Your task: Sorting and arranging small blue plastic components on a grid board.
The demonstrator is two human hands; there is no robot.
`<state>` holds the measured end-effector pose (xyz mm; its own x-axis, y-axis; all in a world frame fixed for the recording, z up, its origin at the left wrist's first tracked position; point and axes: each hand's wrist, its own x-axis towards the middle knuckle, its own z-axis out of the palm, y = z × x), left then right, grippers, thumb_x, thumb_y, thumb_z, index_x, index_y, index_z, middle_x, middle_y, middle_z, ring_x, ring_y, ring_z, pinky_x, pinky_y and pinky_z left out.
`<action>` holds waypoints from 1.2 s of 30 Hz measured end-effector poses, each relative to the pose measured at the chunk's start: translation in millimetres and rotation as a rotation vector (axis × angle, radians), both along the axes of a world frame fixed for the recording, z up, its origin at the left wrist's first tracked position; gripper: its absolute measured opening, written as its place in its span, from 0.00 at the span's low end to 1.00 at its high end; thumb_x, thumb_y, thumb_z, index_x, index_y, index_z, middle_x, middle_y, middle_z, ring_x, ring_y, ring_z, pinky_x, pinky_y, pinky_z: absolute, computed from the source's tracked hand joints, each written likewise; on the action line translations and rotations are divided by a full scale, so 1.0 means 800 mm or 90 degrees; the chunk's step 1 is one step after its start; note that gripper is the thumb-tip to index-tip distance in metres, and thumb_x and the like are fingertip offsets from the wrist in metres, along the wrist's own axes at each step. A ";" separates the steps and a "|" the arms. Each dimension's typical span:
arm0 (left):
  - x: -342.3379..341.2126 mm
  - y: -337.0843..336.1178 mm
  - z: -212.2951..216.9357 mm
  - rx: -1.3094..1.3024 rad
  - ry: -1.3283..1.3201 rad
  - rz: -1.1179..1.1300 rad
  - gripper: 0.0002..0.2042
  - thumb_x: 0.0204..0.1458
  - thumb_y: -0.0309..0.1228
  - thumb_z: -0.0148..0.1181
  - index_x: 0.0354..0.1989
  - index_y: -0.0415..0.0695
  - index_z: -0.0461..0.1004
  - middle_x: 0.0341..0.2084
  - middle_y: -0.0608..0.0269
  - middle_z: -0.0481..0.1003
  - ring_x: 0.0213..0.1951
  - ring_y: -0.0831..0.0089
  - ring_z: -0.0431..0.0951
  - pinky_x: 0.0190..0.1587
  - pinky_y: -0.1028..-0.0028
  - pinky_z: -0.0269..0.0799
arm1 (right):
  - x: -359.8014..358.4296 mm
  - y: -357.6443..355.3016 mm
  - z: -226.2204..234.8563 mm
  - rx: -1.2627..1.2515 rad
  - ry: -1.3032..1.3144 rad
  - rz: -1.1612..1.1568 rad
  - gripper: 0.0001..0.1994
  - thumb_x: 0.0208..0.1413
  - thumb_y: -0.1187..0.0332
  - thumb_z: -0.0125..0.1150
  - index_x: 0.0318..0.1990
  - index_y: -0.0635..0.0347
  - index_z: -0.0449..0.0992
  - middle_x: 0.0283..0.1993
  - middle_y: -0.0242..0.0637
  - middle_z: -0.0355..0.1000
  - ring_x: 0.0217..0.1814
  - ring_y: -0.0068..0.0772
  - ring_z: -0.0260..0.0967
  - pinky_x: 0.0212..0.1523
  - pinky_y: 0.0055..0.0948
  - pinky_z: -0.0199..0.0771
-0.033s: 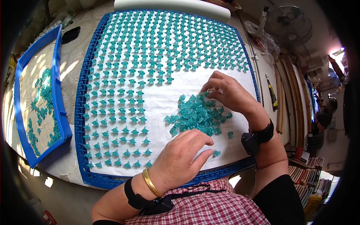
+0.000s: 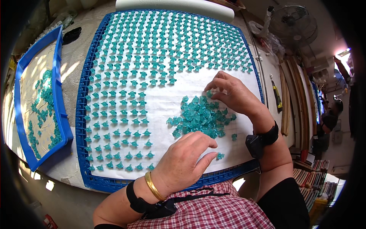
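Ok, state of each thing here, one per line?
Big blue tray: rows partly filled with teal pieces.
Loose teal pile: heaped, unsorted.
Left hand: resting palm down on the tray.
Right hand: pinching one teal piece.
Small blue tray: pieces scattered inside.
Fan: cannot tell if running.

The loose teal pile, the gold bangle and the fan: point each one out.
loose teal pile (image 2: 200, 118), head view, middle of the heap
gold bangle (image 2: 153, 186), head view, band across the left wrist
fan (image 2: 295, 23), head view, round grille
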<state>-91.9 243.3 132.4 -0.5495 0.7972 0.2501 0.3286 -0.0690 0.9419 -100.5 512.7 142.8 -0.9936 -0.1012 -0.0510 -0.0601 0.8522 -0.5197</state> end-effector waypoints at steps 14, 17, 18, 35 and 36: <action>0.000 -0.001 0.002 -0.002 0.005 -0.007 0.08 0.58 0.25 0.67 0.44 0.41 0.77 0.38 0.54 0.78 0.40 0.58 0.80 0.42 0.66 0.76 | -0.005 -0.003 -0.018 -0.006 0.070 -0.044 0.06 0.57 0.76 0.68 0.42 0.63 0.82 0.41 0.43 0.76 0.41 0.43 0.79 0.44 0.37 0.79; -0.001 -0.001 0.002 -0.005 -0.002 -0.006 0.08 0.58 0.25 0.66 0.44 0.41 0.77 0.38 0.54 0.78 0.40 0.58 0.80 0.42 0.66 0.76 | -0.006 -0.002 -0.021 0.016 0.085 -0.078 0.06 0.57 0.76 0.69 0.41 0.63 0.82 0.41 0.45 0.78 0.41 0.46 0.79 0.43 0.37 0.79; 0.000 -0.001 0.002 -0.008 0.002 -0.007 0.08 0.58 0.25 0.66 0.44 0.41 0.77 0.38 0.54 0.78 0.40 0.58 0.80 0.42 0.65 0.76 | -0.006 -0.003 -0.022 0.007 0.086 -0.109 0.06 0.57 0.76 0.69 0.41 0.64 0.81 0.40 0.45 0.78 0.41 0.47 0.79 0.43 0.38 0.79; -0.001 -0.002 0.000 -0.005 0.002 -0.005 0.09 0.58 0.25 0.67 0.45 0.41 0.77 0.38 0.55 0.78 0.39 0.59 0.79 0.41 0.66 0.77 | -0.060 0.005 -0.047 0.125 0.204 -0.143 0.05 0.58 0.74 0.67 0.40 0.63 0.81 0.40 0.45 0.76 0.47 0.52 0.75 0.50 0.44 0.76; -0.001 -0.002 0.000 -0.006 0.003 -0.005 0.09 0.58 0.25 0.67 0.45 0.41 0.77 0.38 0.55 0.78 0.38 0.59 0.79 0.40 0.66 0.77 | -0.060 0.004 -0.048 0.125 0.204 -0.149 0.05 0.58 0.74 0.68 0.40 0.63 0.81 0.40 0.45 0.76 0.47 0.52 0.75 0.50 0.43 0.76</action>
<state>-92.7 241.8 132.4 -0.5414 0.8041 0.2454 0.3330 -0.0629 0.9408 -148.4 516.1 104.8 -0.9571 0.1097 0.2682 0.0146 0.9427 -0.3334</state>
